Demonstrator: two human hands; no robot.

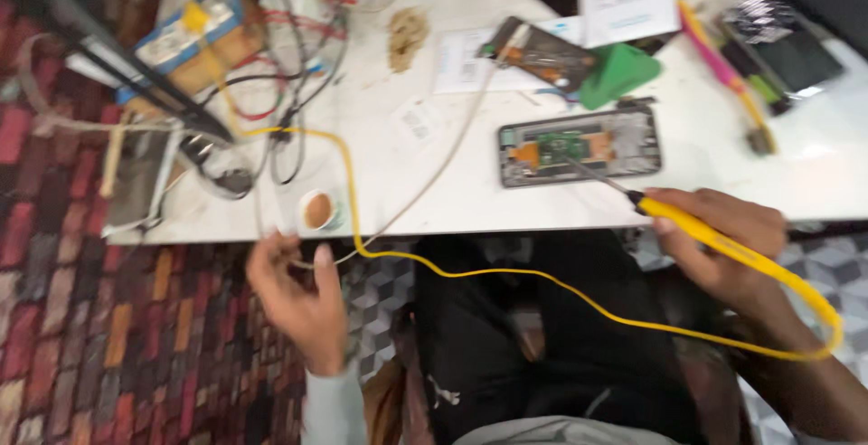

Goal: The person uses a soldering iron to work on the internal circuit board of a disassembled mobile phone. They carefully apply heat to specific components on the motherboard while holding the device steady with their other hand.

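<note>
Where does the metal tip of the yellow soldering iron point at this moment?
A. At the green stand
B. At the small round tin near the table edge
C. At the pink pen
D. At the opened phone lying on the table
D: the right hand holds the yellow soldering iron, and its tip reaches over the opened phone with its green board exposed.

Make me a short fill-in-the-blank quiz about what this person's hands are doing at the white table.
1. The right hand holds a soldering iron whose handle is ____ in colour.
2. The iron's tip rests on the opened ____ lying on the table.
3. The left hand pinches a thin ____ near a small round tin.

Missing words: yellow; phone; wire
</note>
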